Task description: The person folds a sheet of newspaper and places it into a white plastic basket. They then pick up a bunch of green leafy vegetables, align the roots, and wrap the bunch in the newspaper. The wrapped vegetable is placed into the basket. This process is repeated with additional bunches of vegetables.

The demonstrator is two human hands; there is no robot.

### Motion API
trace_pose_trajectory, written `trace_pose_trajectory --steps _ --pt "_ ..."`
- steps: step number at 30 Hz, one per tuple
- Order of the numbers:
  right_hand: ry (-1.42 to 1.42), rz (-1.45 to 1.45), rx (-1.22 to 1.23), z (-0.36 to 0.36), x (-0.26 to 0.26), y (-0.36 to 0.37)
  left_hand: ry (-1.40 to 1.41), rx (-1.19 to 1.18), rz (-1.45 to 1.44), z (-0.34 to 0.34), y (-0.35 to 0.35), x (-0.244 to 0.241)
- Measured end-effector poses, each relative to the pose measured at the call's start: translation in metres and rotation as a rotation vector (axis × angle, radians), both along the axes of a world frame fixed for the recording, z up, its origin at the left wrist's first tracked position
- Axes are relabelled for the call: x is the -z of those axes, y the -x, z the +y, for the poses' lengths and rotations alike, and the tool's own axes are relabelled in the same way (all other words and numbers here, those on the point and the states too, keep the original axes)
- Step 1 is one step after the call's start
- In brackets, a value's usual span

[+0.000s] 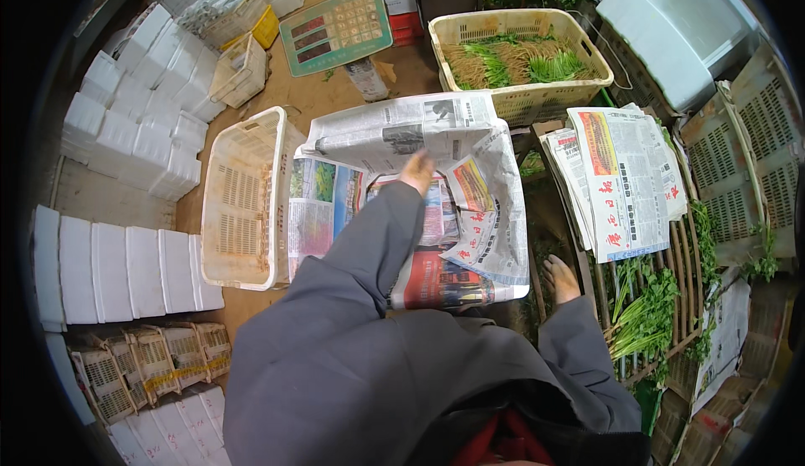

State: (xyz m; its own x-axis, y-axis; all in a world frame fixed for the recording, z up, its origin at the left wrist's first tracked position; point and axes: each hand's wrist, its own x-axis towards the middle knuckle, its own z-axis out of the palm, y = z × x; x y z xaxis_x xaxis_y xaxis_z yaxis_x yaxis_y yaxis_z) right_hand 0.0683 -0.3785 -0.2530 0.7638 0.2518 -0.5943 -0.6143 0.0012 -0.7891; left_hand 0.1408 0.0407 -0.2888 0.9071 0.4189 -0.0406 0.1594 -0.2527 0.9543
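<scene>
Newspaper sheets line a box or crate in front of me, hanging over its sides and hiding most of it. My left hand reaches inside, against the paper near the far wall; its fingertips are blurred. My right hand hangs beside the near right corner, fingers apart, holding nothing. To its right a stack of folded newspapers lies on a slatted rack. Leafy green vegetables with pale stems lie on the rack's near part.
A plastic crate stands on its side at the left. Beyond the lined box are a scale's display and a crate of rooted greens. White foam boxes are piled at the left; another foam box is at the upper right.
</scene>
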Motion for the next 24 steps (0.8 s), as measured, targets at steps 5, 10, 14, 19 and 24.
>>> trace_pose_trajectory --steps 5,10,14,19,24 --pt "0.092 -0.167 -0.027 -0.011 -0.029 0.025 -0.421 -0.046 -0.524 0.059 -0.046 -0.12" --pt "0.202 -0.329 -0.099 -0.006 -0.047 0.067 -0.778 0.012 -0.436 0.068 -0.1 -0.212" --pt "0.362 -0.322 -0.221 -0.01 -0.065 0.096 -0.813 -0.037 -0.428 0.087 -0.13 -0.224" --pt "0.385 -0.317 -0.102 -0.026 -0.066 0.12 -0.755 -0.07 -0.381 0.089 -0.141 -0.226" --pt "0.376 -0.314 -0.039 -0.023 -0.069 0.131 -0.635 -0.129 -0.296 0.1 -0.136 -0.224"
